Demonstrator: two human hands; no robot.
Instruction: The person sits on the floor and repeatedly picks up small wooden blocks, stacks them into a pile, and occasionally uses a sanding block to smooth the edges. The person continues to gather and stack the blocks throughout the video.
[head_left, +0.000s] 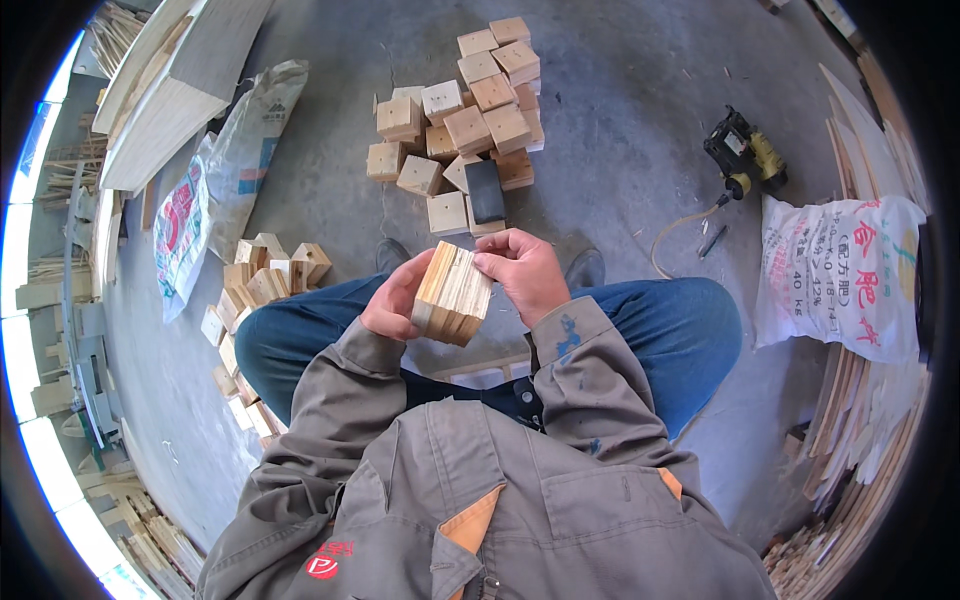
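Hands hold a stack of thin wood pieces (452,293) over the person's lap. The left hand (392,300) grips one side and the right hand (522,272) grips the other side, thumb on top. Both are closed tight on the wood. A pile of wood blocks (465,125) sits on the floor just ahead, and more small blocks (262,280) lie by the left knee. A nail gun (742,152) rests well apart, near a white sack (840,272). The thin pieces could slide apart and fall if the grip goes loose. Rough edges might poke bare fingers.
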